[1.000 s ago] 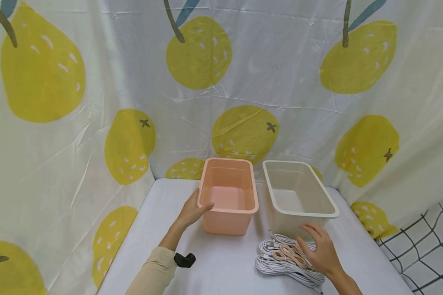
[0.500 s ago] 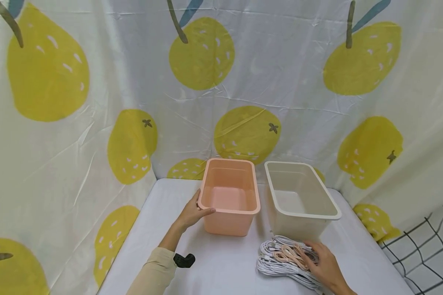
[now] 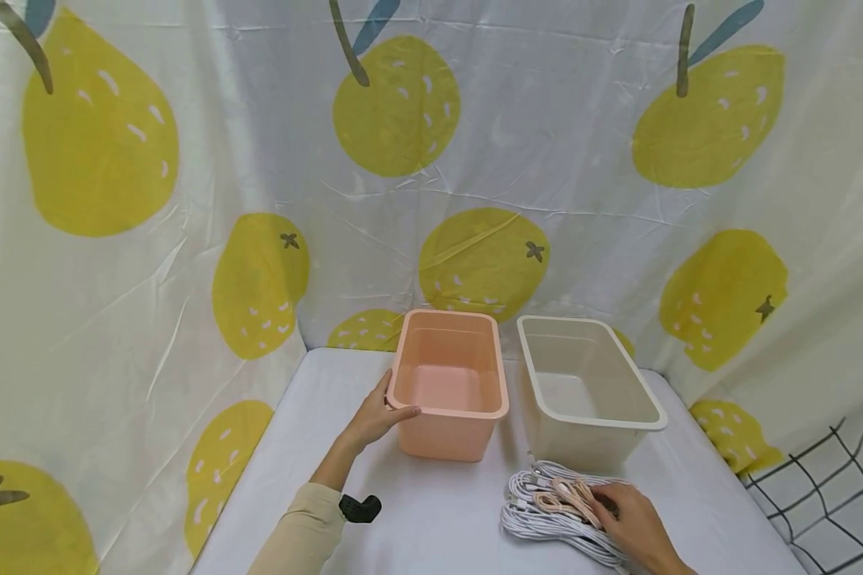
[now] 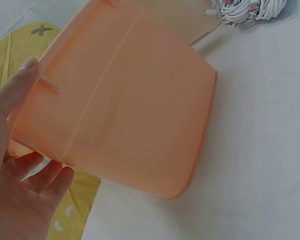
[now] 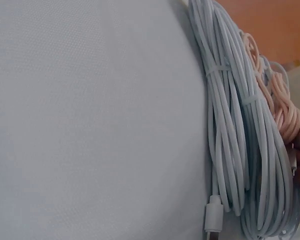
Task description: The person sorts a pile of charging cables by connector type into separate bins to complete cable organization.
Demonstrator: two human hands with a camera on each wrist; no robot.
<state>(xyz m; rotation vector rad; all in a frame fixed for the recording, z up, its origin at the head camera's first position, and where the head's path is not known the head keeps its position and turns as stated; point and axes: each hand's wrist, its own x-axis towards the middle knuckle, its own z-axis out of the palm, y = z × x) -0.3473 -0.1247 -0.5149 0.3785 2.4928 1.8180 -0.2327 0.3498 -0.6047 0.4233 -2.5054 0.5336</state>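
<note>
In the head view my left hand [image 3: 372, 415] grips the near left corner of a peach plastic bin [image 3: 442, 435], thumb along the front rim. The left wrist view has the thumb on that rim and the fingers at the bin's side. At the right, my right hand [image 3: 636, 521] pinches the right end of a coiled peach charging cable [image 3: 562, 497], which lies on a pile of bundled white cables [image 3: 542, 525]. A white USB plug [image 5: 214, 215] hangs at one bundle's end in the right wrist view, where most of the right hand is out of frame.
A cream plastic bin [image 3: 582, 435] stands right of the peach one, just behind the cables. Both bins have nothing inside. White cloth covers the table [image 3: 431, 519]. A fruit-print curtain [image 3: 575, 120] encloses the back and sides, with black wire mesh [image 3: 827, 479] at the right.
My right hand has come down from above the pile onto the peach cable and now pinches its end, drawing it slightly upward. My left hand keeps its grip on the peach bin.
</note>
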